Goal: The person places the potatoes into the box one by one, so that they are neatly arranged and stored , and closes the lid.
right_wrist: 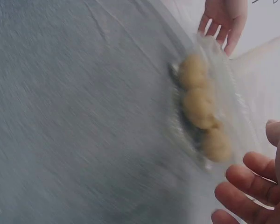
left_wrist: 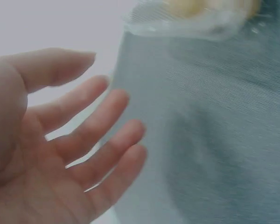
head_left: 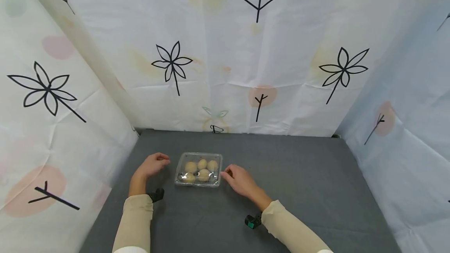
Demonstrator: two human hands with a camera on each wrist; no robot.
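A clear plastic container (head_left: 180, 180) with its lid down sits on the grey table. Several round, yellowish-tan balls (head_left: 203, 175) show through it; their exact kind is unclear. My left hand (head_left: 154, 165) is off to the container's left, fingers loosely bent and apart from it. In the left wrist view that hand (left_wrist: 79, 135) has spread, relaxed fingers and nothing in the palm. Beside the container's right edge is my right hand (head_left: 241, 180); whether its fingertips touch the plastic cannot be told. The right wrist view shows its fingers (right_wrist: 245, 186) loosely bent, holding nothing.
The grey tabletop (head_left: 299, 175) reaches back to a white patterned cloth (head_left: 225, 50). Similar cloth stands along the left (head_left: 52, 139) and right (head_left: 397, 89) sides. A dark wrist device (head_left: 157, 195) is on the left arm, another (head_left: 253, 221) on the right.
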